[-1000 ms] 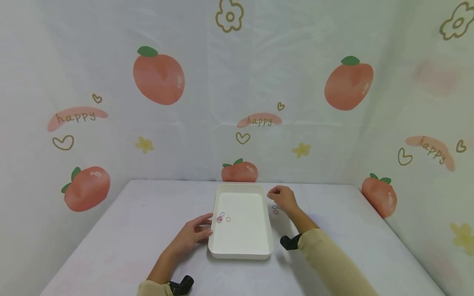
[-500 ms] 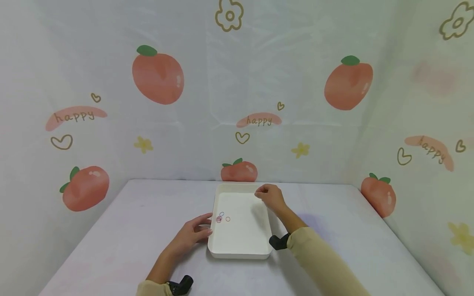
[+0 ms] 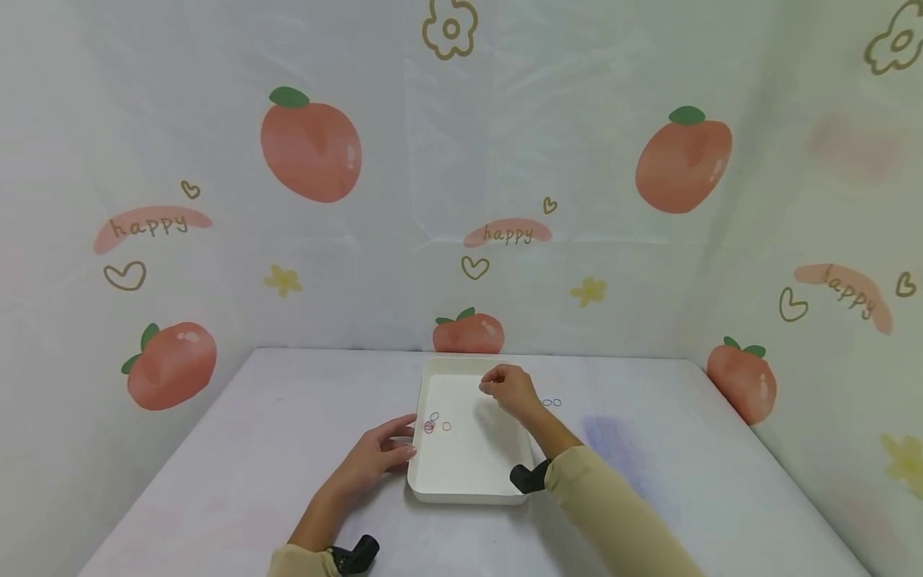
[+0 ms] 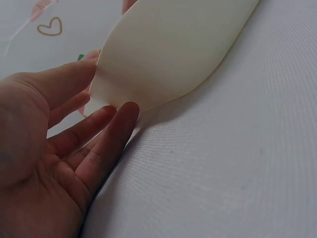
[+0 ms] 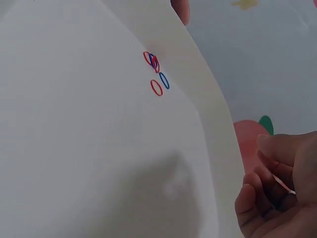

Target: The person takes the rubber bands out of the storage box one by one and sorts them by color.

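A shallow white tray (image 3: pixel 472 473) lies on the table. On its floor near the left wall are several small thin rings (image 3: pixel 430 426), red and blue; the right wrist view shows the same rings (image 5: pixel 156 87) close to the wall. My left hand (image 3: pixel 375 457) rests against the tray's left side, fingertips touching the outer wall (image 4: pixel 163 54) with fingers extended. Over the tray's upper right part is my right hand (image 3: pixel 513 391), thumb and fingers drawn together and pointing left. I cannot tell whether a ring is between its fingertips.
Blue rings (image 3: pixel 551 402) lie on the white tablecloth (image 3: pixel 324 401) right of the tray, partly behind the right wrist. A white curtain (image 3: pixel 404 160) printed with peaches closes off the back and sides. Each wrist wears a black camera mount (image 3: pixel 530 478).
My right hand has moved left from beside the rings on the table to above the tray, its fingertips kept together. The left hand stays at the tray's side.
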`<action>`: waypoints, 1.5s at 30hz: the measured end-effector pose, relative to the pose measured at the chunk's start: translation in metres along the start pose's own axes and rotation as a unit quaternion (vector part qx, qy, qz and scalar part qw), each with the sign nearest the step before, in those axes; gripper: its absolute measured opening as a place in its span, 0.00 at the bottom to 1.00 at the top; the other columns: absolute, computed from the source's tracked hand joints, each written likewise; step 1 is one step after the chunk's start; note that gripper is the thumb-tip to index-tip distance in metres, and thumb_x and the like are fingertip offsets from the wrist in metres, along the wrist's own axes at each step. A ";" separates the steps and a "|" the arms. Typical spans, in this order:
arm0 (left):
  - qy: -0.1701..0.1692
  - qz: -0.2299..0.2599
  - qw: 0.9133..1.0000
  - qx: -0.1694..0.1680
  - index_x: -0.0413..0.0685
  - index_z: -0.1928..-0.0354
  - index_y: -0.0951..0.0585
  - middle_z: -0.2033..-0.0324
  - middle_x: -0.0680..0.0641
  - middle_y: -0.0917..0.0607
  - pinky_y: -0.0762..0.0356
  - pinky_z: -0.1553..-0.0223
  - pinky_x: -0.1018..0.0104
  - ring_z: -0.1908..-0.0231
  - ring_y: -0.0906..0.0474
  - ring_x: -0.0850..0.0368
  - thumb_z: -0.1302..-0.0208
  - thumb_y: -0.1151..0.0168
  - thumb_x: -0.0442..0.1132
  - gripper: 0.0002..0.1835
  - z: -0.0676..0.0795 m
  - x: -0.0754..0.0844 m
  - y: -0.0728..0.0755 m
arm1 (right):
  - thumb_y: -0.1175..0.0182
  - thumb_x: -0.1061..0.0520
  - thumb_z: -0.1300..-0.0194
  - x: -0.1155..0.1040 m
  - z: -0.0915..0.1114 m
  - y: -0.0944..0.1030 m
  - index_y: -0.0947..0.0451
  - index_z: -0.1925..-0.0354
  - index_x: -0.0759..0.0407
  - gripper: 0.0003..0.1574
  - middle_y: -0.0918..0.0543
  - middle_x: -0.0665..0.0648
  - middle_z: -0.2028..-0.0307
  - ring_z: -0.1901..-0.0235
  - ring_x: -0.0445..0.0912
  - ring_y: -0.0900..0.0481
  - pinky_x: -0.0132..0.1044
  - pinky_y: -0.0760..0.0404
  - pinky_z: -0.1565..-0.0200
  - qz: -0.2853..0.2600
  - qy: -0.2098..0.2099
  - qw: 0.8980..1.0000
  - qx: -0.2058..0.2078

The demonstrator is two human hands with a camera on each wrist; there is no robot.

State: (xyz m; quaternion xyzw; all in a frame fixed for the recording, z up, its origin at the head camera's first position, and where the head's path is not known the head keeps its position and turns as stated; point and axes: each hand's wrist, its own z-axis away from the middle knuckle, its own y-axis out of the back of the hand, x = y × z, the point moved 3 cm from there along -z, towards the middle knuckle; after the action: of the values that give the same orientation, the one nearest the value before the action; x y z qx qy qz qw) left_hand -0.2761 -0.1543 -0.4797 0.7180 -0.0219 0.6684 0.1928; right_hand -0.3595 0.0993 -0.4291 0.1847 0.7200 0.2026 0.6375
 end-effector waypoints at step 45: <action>-0.003 0.004 1.000 -0.011 0.36 0.30 0.35 0.43 0.34 0.25 0.19 0.55 0.55 0.51 0.20 0.44 0.35 0.37 0.35 0.32 0.001 0.003 0.000 | 0.29 0.64 0.45 0.001 0.003 -0.058 0.13 0.64 0.52 0.10 0.25 0.51 0.74 0.71 0.44 0.29 0.32 0.30 0.71 0.118 0.070 0.970 -0.200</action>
State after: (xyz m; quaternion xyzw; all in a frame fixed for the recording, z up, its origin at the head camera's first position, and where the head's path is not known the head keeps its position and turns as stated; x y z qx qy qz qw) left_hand -0.2746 -0.1543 -0.4764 0.7177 -0.0328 0.6670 0.1974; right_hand -0.3567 0.0509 -0.4607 0.1224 0.6810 0.4291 0.5807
